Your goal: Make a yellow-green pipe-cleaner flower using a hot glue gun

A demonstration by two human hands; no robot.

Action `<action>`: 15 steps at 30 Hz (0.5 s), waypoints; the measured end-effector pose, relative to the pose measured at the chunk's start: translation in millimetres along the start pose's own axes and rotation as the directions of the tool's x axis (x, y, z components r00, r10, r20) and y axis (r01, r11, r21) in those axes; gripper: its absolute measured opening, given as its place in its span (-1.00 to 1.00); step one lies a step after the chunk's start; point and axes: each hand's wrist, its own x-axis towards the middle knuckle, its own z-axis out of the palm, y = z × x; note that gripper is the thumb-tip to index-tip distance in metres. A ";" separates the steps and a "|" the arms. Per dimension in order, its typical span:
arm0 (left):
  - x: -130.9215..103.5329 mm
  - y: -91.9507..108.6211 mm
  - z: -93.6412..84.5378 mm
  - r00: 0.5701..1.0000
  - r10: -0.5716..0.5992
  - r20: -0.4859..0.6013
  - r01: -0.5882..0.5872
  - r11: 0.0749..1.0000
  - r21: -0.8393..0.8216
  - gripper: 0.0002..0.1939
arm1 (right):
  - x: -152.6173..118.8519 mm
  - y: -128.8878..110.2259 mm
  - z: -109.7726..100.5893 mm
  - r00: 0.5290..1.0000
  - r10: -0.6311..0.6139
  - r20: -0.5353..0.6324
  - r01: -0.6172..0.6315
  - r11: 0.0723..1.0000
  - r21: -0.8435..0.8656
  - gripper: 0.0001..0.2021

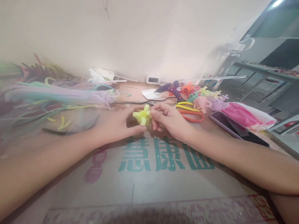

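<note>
A small yellow flower (142, 115) of bent pipe cleaners, its petals spread like a star, is between my two hands above the table. My left hand (116, 124) curves round it from the left, the thumb below and the fingers partly hidden behind. From the right, my right hand (167, 118) pinches at the tip of a petal with thumb and forefinger, the other fingers curled. Short yellow pipe-cleaner pieces (64, 124) lie left of my left hand, near a dark curved strip. Yellow-handled pliers (188, 106) and a tool with red-orange handles (194, 116) lie just beyond my right hand.
Blurred bundles of pipe cleaners (62, 95) fill the left side. Along the wall are a small digital clock (153, 79), a purple glue gun (172, 88) with its black cord, and several finished pipe-cleaner flowers (202, 103). A phone (239, 128), pink bag (249, 114) and clear bottle (228, 58) stand right.
</note>
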 end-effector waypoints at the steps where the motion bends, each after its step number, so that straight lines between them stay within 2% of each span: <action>1: 0.0 0.7 0.3 1.000 -0.005 -0.001 0.005 1.000 0.022 -0.26 | 0.0 0.3 0.0 1.000 0.003 0.003 -0.004 1.000 0.004 -0.55; 7: 1.4 2.8 -0.3 0.999 -0.042 -0.032 0.041 0.999 -0.027 -0.46 | 0.7 2.3 0.2 1.000 0.000 -0.020 0.001 0.998 0.061 -0.59; 15: 1.4 0.4 -1.1 0.993 -0.084 -0.084 0.078 0.994 -0.074 -0.45 | 2.6 4.3 -0.8 0.999 -0.016 -0.030 0.017 0.998 0.056 -0.60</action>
